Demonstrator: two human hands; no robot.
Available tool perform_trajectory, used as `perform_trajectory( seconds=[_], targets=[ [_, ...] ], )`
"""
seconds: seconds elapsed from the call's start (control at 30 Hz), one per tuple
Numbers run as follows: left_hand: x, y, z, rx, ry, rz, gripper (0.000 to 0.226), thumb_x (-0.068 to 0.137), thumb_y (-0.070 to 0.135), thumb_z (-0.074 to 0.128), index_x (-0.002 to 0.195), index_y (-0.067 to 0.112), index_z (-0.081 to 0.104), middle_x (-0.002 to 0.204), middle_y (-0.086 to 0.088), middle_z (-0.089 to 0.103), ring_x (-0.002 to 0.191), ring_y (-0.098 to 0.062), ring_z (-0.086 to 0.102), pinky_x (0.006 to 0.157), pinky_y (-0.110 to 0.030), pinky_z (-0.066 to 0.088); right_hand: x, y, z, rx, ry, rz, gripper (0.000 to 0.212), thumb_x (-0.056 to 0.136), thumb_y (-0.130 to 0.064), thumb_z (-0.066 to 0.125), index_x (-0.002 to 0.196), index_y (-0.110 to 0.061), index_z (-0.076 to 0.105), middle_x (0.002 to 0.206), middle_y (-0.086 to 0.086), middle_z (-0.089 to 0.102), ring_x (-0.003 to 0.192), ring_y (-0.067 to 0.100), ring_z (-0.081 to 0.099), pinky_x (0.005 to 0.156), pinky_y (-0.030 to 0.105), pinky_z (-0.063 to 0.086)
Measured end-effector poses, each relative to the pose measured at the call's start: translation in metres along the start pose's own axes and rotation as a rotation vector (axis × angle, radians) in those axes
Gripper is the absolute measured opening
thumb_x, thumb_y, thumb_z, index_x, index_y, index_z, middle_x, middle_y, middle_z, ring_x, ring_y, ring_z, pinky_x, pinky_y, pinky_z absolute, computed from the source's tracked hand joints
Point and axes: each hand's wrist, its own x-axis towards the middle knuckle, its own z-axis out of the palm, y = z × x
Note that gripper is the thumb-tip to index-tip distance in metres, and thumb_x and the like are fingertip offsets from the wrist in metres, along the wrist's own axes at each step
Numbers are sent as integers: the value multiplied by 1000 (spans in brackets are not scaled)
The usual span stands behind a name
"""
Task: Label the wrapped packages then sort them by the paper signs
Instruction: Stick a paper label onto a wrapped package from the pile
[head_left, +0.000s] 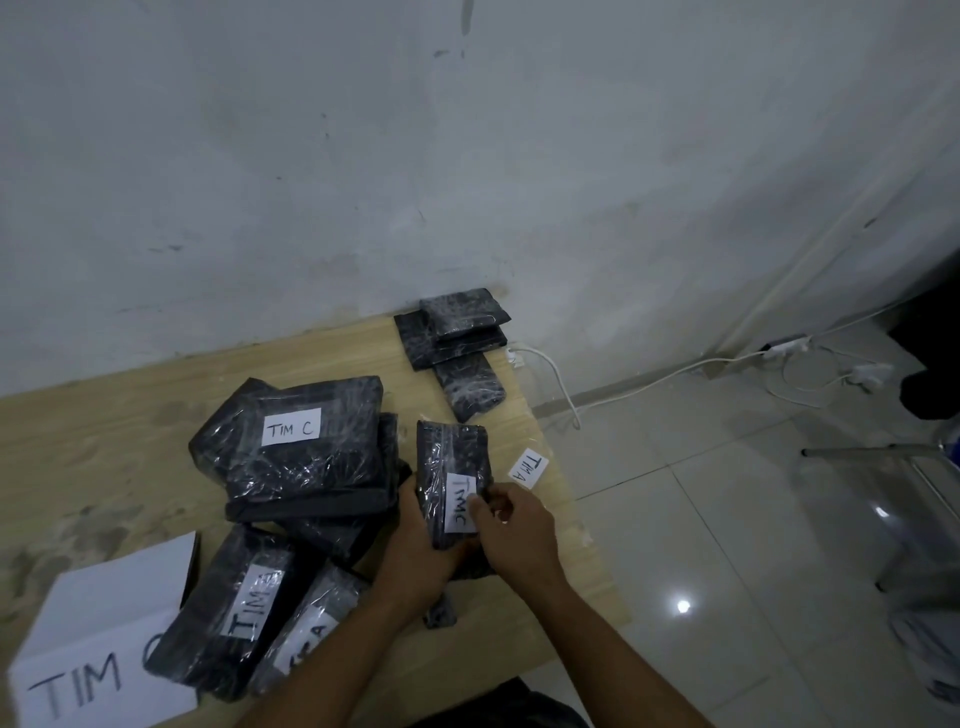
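Labelling step in hand, judged from the layout. A narrow wrapped package is held tilted above the table, clamped along its left edge and bottom by the left hand, fingers curled shut on it. The right hand is pinched at the right edge of the "TIM C" label, fingertips closed on the label edge and the wrap. Whether the label is fully stuck cannot be told. To do it well: the label should be pressed flat from the centre outward, away from the right fingertips, so that no wrinkle is trapped on the crinkly plastic; the package should be kept braced by the left hand while pressure is applied. Just right of the right fingers a loose "TIM A" label lies on the table edge; it could get knocked off. Left of the left fingers a large package marked "TIM C" is stacked on others. Below and left of the fingers 2 labelled packages overlap a paper sign reading "TIM", last letter hidden. Beyond the fingers, by the wall, 3 unlabelled packages are waiting. Sorting is judged mostly undone.
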Motion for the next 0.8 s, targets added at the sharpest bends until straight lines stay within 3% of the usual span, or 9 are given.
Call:
perform_trajectory(
  seconds=[0.13,0.23,0.3,0.43,0.53,0.63,0.7,0.8],
  targets=[
    [3,-8,-2,34,23,12,90,78,13,79,144,25,20,117,21,57,96,12,62,74,-15,54,-2,-9,5,13,-108,88,22,92,-33,60,108,-17,59,95,-4,61,88,12,58,66,13,43],
    [4,-11,-4,53,13,13,90,77,15,80,140,32,18,121,17,58,102,3,63,83,-24,56,4,-9,6,113,-171,235,20,90,-34,64,105,-22,57,97,-4,64,93,13,62,81,29,55],
    [5,-13,-4,60,2,20,92,76,14,80,140,32,16,121,16,58,104,1,63,85,-24,55,9,-6,7,151,-205,293,20,87,-35,66,99,-23,56,99,-2,65,94,15,64,86,37,57],
    [5,-14,-2,85,-8,36,95,76,14,80,142,28,14,122,16,55,109,3,59,88,-19,52,10,-4,5,238,-238,349,22,88,-31,67,100,-16,56,100,2,65,90,13,65,73,28,56],
    [6,-12,1,90,-12,52,89,78,13,79,137,34,16,121,22,52,108,6,58,83,-12,51,10,-4,1,279,-190,334,22,89,-30,66,95,-10,60,96,5,69,88,14,67,76,31,57],
    [8,-11,2,113,-29,71,87,78,19,79,135,38,16,123,22,52,111,1,58,90,-22,53,10,-3,-5,272,-148,273,22,89,-31,67,91,-9,61,92,5,70,88,16,68,84,39,58],
    [8,-10,3,130,-57,80,88,79,20,79,137,38,15,128,15,53,114,-3,59,92,-27,54,11,-4,-8,344,-133,259,21,88,-30,68,94,-11,61,92,4,71,87,15,69,81,37,59],
    [6,-5,10,114,-59,69,90,77,15,80,136,36,15,127,15,51,111,-1,60,87,-20,54,12,-3,-14,397,-104,218,17,89,-25,68,96,-10,62,92,5,72,85,14,70,77,34,60]
  ],
)
